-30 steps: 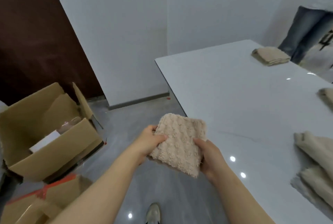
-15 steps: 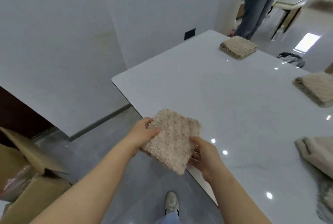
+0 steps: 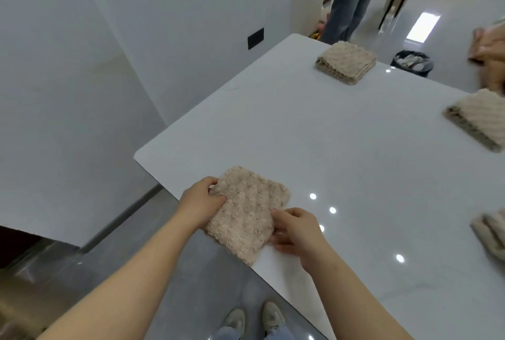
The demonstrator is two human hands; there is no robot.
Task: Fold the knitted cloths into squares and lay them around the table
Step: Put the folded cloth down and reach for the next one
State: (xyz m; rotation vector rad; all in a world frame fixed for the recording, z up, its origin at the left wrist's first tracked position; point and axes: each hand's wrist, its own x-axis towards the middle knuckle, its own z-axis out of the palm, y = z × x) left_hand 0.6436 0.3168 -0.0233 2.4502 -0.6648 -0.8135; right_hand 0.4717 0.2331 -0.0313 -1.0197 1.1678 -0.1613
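white table [image 3: 314, 148], fuzzy beige folded cloth [image 3: 246, 211]

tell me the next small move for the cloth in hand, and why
Probably slide the cloth forward, fully onto the table, then let go. The left hand and right hand pinch its sides; it is already folded square, but its near corner hangs past the table edge. Other folded cloths already lie flat farther along.

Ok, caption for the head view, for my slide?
Left hand and right hand hold a folded cloth at the table edge.
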